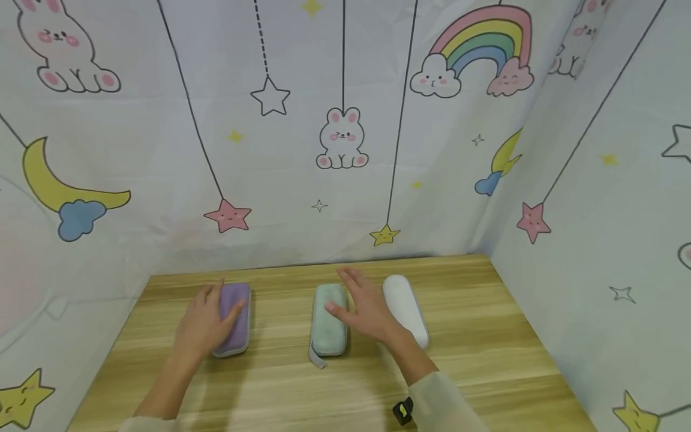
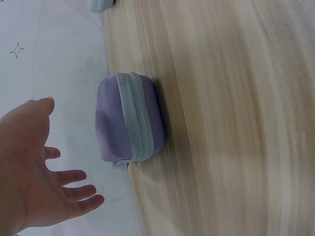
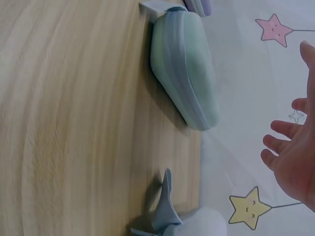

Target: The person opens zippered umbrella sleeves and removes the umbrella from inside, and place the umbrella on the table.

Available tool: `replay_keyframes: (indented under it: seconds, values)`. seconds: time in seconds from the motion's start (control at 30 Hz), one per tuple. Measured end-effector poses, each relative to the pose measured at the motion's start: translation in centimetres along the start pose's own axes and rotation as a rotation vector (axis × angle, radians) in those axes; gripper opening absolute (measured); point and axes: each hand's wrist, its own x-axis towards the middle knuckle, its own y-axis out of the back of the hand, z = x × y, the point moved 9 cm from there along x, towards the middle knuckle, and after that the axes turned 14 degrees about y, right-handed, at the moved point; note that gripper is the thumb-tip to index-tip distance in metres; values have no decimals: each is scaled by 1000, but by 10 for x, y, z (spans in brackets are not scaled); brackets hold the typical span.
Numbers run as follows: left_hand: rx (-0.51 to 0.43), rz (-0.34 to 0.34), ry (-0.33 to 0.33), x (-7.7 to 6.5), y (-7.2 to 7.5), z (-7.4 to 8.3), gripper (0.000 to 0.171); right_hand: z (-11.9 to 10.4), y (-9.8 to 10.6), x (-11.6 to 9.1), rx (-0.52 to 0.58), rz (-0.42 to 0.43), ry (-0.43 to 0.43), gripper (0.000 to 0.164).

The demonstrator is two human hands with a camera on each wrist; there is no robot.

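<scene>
Left hand (image 1: 202, 324) hides the purple case's (image 1: 236, 318) 9 o'clock side; right wrist view crops white case (image 3: 197, 223) at 6 o'clock.

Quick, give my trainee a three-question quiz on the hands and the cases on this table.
1. True or false: the left hand grips the purple case with curled fingers.
2. How many cases lie on the wooden table? A) two B) three C) four
3. Fill in: the right hand hovers between the green case and the ___ case.

Key
1. False: the left wrist view shows its fingers spread, apart from the case.
2. B
3. white
</scene>
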Motion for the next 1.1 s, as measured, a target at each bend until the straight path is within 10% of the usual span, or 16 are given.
replay_keyframes:
  seconds: [1.1]
  values:
    - [-119,-186,243,8,-22,-36,81,-69,-93,37,69,-174,37,77]
